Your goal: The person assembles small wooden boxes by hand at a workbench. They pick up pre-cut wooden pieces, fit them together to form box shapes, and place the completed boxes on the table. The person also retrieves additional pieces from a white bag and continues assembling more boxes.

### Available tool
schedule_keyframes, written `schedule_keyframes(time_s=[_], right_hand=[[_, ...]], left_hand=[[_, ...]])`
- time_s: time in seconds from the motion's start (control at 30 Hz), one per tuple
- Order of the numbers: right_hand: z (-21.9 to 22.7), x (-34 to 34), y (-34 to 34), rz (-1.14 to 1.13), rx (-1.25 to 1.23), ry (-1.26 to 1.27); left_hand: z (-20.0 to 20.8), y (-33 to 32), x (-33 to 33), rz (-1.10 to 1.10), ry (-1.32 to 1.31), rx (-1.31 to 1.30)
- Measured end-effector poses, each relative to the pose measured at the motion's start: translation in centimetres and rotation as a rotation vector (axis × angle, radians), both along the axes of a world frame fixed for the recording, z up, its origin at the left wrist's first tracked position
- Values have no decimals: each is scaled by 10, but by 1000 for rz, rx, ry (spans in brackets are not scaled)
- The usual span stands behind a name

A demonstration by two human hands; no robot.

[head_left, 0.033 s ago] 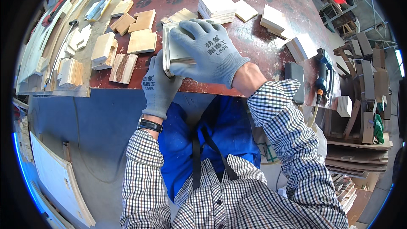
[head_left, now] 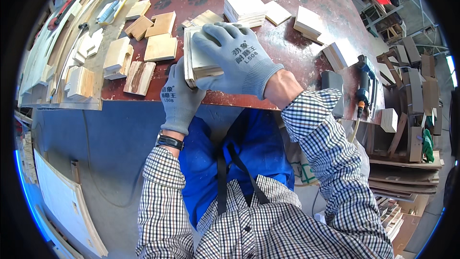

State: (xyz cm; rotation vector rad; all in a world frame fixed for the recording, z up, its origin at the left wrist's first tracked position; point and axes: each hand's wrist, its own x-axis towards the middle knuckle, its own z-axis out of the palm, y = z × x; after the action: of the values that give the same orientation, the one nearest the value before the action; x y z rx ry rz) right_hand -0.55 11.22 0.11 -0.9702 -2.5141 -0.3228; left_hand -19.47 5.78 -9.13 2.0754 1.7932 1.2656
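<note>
In the middle of the work, both my gloved hands are on a squarish stack of plywood pieces [head_left: 200, 62] at the table's near edge. My right hand [head_left: 232, 55] lies across the stack's top, fingers curled over the far side. At the near left corner, my left hand [head_left: 179, 98] grips the stack from below, its fingers partly hidden. Layered edges show on the left and near sides. Close by on the left lie a pale wood square [head_left: 160, 48] and a brown-streaked wood piece [head_left: 139, 77]. Behind the stack stands a thicker pile of white-topped squares [head_left: 244, 7].
More wood blocks [head_left: 309, 20] are spread over the dark red table [head_left: 287, 76]. To the right lie a power tool [head_left: 365, 81] with a hose and a dark flat case [head_left: 332, 91]. Planks and small blocks [head_left: 80, 82] occupy the left side. Offcuts [head_left: 414, 86] crowd the far right.
My right hand has shifted very slightly right and down. More of the stack's near layered edge shows below it. My left hand looks unmoved.
</note>
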Motion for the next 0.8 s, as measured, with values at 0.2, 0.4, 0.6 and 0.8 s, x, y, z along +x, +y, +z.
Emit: schedule_keyframes(time_s=[0.2,0.4,0.6,0.8], right_hand=[[15,11,13,32,-50,-151],[16,10,17,87,-181,-62],[20,23,26,173,-227,241],[30,74,-12,-152,-109,887]], left_hand=[[6,2,5,-14,-32,-28],[8,-1,1,3,-30,-1],[10,-1,6,-28,-82,-35],[7,0,6,-1,-87,-99]])
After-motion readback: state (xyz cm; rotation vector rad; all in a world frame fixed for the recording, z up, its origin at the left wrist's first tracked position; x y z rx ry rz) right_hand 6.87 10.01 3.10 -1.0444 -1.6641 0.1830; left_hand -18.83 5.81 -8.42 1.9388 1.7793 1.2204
